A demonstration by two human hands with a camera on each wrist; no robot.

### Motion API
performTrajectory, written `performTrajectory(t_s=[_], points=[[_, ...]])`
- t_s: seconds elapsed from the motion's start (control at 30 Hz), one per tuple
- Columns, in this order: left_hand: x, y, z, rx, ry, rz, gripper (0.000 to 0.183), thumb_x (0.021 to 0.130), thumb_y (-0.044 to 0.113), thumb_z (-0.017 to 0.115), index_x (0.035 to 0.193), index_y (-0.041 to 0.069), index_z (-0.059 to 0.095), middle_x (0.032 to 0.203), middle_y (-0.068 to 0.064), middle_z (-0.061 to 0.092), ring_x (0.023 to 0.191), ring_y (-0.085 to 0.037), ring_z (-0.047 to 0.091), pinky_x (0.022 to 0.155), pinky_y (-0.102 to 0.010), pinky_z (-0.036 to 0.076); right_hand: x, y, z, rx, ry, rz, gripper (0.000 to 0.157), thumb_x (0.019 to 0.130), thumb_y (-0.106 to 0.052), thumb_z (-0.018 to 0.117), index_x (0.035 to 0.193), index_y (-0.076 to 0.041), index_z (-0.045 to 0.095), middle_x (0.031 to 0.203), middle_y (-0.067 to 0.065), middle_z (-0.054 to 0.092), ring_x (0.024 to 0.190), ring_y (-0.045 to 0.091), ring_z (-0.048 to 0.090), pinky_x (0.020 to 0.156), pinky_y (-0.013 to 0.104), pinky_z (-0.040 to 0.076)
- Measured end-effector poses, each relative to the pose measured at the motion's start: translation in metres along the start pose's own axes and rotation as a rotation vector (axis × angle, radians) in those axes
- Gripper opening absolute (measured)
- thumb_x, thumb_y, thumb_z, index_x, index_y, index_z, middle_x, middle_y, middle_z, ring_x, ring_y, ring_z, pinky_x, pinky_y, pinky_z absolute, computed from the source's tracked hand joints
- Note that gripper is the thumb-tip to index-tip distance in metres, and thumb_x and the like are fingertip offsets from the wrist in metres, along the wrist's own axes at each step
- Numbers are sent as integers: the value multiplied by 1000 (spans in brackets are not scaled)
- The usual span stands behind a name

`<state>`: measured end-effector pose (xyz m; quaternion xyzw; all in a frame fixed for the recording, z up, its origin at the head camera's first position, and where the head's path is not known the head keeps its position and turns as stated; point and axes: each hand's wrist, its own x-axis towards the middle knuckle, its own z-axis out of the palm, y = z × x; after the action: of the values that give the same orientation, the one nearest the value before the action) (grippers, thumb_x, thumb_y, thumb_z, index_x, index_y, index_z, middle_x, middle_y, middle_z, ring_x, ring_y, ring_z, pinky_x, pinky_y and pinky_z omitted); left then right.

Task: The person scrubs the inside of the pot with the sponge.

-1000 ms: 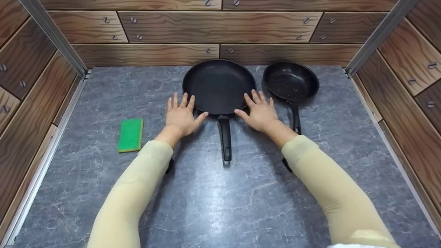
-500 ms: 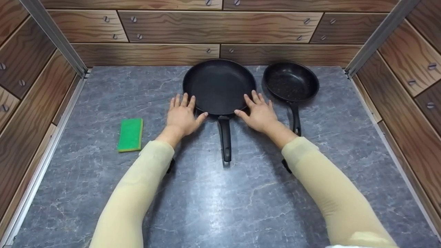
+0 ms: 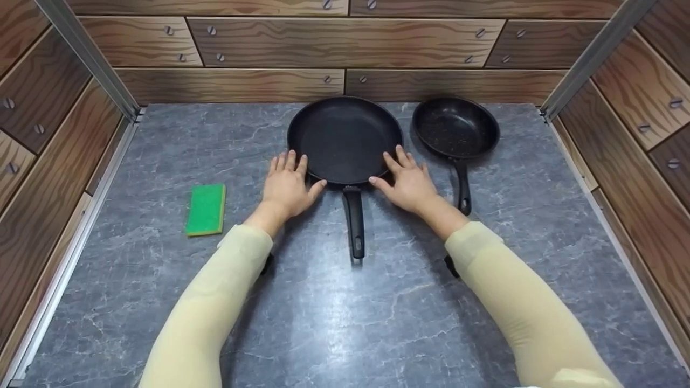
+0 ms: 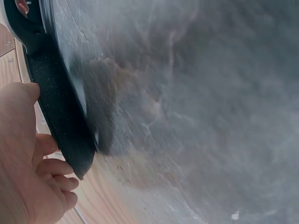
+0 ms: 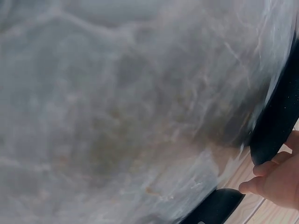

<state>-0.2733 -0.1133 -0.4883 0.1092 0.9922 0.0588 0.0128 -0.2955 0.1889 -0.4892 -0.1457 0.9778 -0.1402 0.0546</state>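
A large black frying pan [image 3: 345, 140] lies at the back middle of the table, its handle [image 3: 355, 226] toward me. Beside its near left edge is my left hand [image 3: 288, 186], fingers straight, thumb tip at the rim by the handle. On the opposite side my right hand [image 3: 411, 186] lies much the same way, its fingertips over the pan's near right rim. In the left wrist view the fingertips of the left hand [image 4: 32, 163] meet the pan's outer wall [image 4: 60, 102]. The right wrist view has the right hand [image 5: 280, 182] against the pan's side [image 5: 278, 112].
A smaller black frying pan [image 3: 457, 128] stands close to the right of the large one, handle toward me. A green and yellow sponge [image 3: 206, 210] lies on the left of the marbled grey table [image 3: 334, 328]. Wood-patterned walls [image 3: 345, 43] enclose the back and sides.
The large frying pan has slid slightly toward me, and both hands have come back with it, fingers still along its sides. The smaller pan stays where it was.
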Motion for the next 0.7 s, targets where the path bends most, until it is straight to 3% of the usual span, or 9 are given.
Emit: performTrajectory(t_s=[0.7], points=[[-22, 8, 2, -12, 18, 8, 88, 107, 69, 37, 166, 4, 33, 170, -27, 26, 158, -44, 25, 129, -53, 15, -27, -3, 4, 22, 35, -8, 86, 104, -69, 47, 168, -13, 33, 175, 19, 13, 158, 47, 19, 124, 69, 16]])
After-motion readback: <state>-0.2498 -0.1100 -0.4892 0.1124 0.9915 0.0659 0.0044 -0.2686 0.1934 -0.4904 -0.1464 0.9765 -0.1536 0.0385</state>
